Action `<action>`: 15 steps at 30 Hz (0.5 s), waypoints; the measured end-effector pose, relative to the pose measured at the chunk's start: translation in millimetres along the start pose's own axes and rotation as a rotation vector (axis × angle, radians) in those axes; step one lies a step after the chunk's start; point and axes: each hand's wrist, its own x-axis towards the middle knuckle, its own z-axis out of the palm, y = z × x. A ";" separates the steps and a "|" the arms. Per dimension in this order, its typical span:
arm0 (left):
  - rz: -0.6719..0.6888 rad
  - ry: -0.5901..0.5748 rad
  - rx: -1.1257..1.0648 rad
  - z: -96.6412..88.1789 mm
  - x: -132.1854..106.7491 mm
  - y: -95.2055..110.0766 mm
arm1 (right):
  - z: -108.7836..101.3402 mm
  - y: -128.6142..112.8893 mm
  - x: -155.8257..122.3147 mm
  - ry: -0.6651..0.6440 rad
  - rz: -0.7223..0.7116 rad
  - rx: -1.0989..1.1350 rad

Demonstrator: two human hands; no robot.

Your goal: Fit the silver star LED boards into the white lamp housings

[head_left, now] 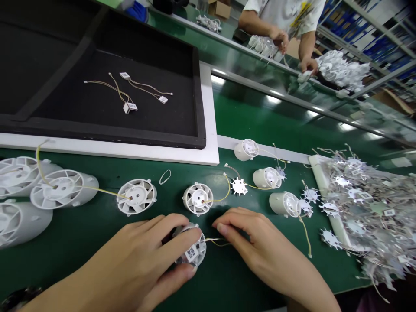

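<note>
My left hand (152, 255) is closed around a small white fan housing (194, 253) on the green bench. A silver disc with a printed code label sits at its face, partly covered by my fingers. Thin wires (212, 239) run from the housing to my right hand (251, 234), whose thumb and forefinger are pinched together at them; the exact grip point is hidden. Just beyond my hands stands another fan housing (199, 198) with a yellow wire. Near that wire lies a loose silver star-shaped circuit board (239, 186).
More white fan housings stand at left (65, 188) and right (285, 203). A pile of wired boards (373, 208) fills the right side. A black tray (156, 125) holds several wired, labelled pieces. A rubber band (165, 177) lies nearby. Across the bench a person's hands (279, 39) handle white parts.
</note>
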 end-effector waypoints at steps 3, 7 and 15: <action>-0.007 -0.012 -0.016 0.1 1.0 -1.0 | -10.8 4.9 2.6 0.058 0.042 0.060; -0.015 0.025 -0.003 2.7 -2.3 0.9 | -20.3 8.2 15.9 0.117 0.129 0.225; 0.122 0.239 0.125 -29.6 13.6 5.1 | -21.1 -1.0 31.4 0.117 0.045 0.401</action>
